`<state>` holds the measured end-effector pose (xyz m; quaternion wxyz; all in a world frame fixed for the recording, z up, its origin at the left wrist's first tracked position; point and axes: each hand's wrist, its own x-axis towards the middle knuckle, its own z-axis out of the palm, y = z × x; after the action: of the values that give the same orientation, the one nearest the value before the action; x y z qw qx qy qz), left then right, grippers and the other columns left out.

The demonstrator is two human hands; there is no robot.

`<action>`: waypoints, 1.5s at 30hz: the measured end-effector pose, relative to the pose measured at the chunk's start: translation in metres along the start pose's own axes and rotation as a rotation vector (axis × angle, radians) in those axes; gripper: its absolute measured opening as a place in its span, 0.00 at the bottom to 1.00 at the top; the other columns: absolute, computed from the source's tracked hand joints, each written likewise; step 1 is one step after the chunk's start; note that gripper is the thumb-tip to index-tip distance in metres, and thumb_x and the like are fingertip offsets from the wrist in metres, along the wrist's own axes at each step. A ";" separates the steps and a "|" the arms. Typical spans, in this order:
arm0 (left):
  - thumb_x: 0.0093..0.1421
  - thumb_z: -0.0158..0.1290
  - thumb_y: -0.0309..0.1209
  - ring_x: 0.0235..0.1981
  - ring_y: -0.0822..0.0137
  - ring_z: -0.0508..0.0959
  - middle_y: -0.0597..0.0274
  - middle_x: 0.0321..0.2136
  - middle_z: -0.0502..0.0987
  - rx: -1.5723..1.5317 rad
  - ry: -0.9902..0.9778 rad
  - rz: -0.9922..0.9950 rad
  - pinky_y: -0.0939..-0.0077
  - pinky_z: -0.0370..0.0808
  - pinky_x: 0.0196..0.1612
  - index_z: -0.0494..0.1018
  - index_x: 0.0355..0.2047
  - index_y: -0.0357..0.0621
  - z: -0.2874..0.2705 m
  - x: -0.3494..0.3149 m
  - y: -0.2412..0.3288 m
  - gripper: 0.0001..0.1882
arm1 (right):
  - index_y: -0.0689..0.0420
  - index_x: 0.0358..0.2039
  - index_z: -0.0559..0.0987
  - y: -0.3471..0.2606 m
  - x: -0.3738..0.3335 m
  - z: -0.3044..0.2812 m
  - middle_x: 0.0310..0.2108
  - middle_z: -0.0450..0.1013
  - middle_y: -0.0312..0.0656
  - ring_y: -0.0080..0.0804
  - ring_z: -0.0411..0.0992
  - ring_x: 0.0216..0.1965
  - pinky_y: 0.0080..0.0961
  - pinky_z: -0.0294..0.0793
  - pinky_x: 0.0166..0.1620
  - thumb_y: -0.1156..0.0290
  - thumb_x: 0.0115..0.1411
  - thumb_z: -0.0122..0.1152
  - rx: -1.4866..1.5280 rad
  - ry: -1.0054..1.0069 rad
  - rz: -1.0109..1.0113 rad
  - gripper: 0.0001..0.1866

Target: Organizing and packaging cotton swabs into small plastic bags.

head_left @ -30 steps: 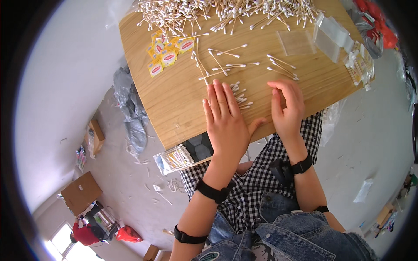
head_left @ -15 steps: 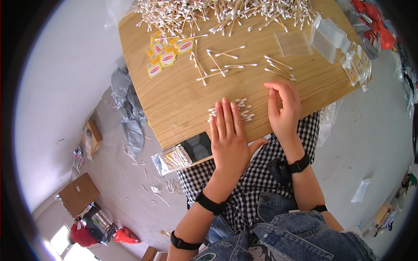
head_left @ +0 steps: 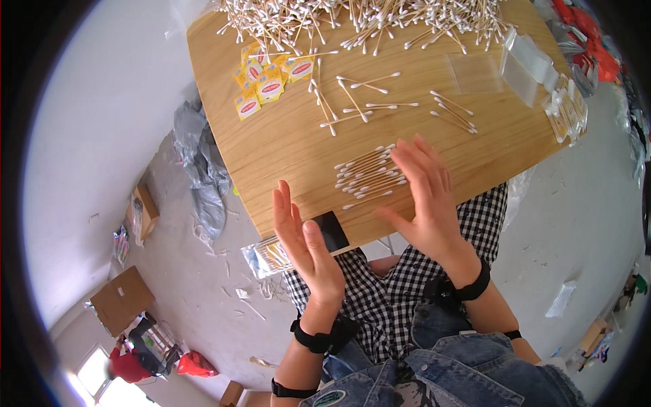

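A small bundle of cotton swabs lies side by side on the wooden table, with one swab slightly apart at its near side. Left of the bundle, my left hand is raised with fingers stretched out, holding nothing. It partly covers a dark flat rectangle and a clear bag of swabs at the table's near edge. My right hand, fingers spread and empty, hovers at the bundle's right end; whether it touches the tips I cannot tell.
A big heap of loose swabs covers the far edge. Yellow paper labels lie at far left, and scattered swabs in the middle. Clear plastic bags and packed swabs lie at right. A person in red is in the background.
My left hand has lifted off the swab bundle and moved left, uncovering it. My right hand has opened out and moved left and down to the bundle's right end.
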<state>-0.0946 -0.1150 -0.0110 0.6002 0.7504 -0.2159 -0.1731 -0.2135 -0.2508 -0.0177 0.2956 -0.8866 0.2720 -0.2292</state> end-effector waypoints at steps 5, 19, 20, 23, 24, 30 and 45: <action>0.74 0.36 0.44 0.72 0.55 0.54 0.41 0.69 0.55 -0.228 0.076 -0.051 0.58 0.47 0.73 0.48 0.70 0.37 0.013 0.006 -0.010 0.32 | 0.59 0.64 0.65 -0.003 0.009 0.010 0.65 0.61 0.50 0.53 0.56 0.68 0.48 0.56 0.68 0.68 0.51 0.73 0.063 0.016 0.034 0.41; 0.72 0.33 0.55 0.73 0.58 0.49 0.45 0.71 0.51 -0.513 0.081 -0.066 0.62 0.43 0.74 0.47 0.71 0.41 0.055 0.008 0.002 0.37 | 0.66 0.67 0.57 -0.012 0.013 0.029 0.69 0.53 0.56 0.45 0.50 0.72 0.43 0.47 0.72 0.47 0.73 0.40 0.828 0.251 0.293 0.36; 0.72 0.34 0.55 0.73 0.58 0.48 0.45 0.71 0.50 -0.502 0.061 -0.055 0.62 0.42 0.74 0.47 0.71 0.42 0.056 0.007 0.004 0.37 | 0.66 0.67 0.57 -0.014 0.014 0.029 0.69 0.53 0.55 0.45 0.50 0.72 0.43 0.47 0.72 0.46 0.73 0.38 0.854 0.238 0.302 0.36; 0.71 0.35 0.56 0.73 0.58 0.47 0.45 0.71 0.49 -0.507 0.049 -0.052 0.63 0.42 0.74 0.47 0.71 0.43 0.056 0.009 0.002 0.38 | 0.66 0.67 0.56 -0.009 0.014 0.031 0.70 0.52 0.56 0.45 0.49 0.72 0.43 0.45 0.73 0.45 0.72 0.38 0.846 0.241 0.283 0.37; 0.71 0.35 0.56 0.74 0.59 0.47 0.46 0.72 0.49 -0.531 0.058 -0.058 0.63 0.41 0.74 0.47 0.71 0.44 0.055 0.011 0.002 0.38 | 0.66 0.67 0.56 -0.008 0.014 0.030 0.70 0.52 0.56 0.45 0.49 0.72 0.43 0.45 0.73 0.45 0.72 0.38 0.846 0.239 0.283 0.37; 0.71 0.35 0.58 0.74 0.59 0.46 0.47 0.72 0.48 -0.527 0.024 -0.057 0.63 0.39 0.74 0.47 0.71 0.44 0.064 0.013 0.004 0.39 | 0.65 0.68 0.55 -0.013 0.016 0.031 0.71 0.51 0.53 0.43 0.48 0.73 0.42 0.45 0.73 0.43 0.72 0.38 0.873 0.191 0.302 0.39; 0.69 0.38 0.60 0.74 0.54 0.45 0.44 0.72 0.47 -0.603 0.041 -0.100 0.59 0.38 0.73 0.42 0.72 0.42 0.056 0.029 0.001 0.44 | 0.64 0.66 0.59 0.011 0.037 0.024 0.67 0.57 0.55 0.44 0.54 0.70 0.41 0.48 0.72 0.39 0.70 0.36 0.924 0.211 0.271 0.41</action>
<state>-0.0989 -0.1768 -0.0218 0.7907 0.5516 -0.1057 -0.2436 -0.1762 -0.2710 -0.0332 0.6560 -0.5912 0.2832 -0.3742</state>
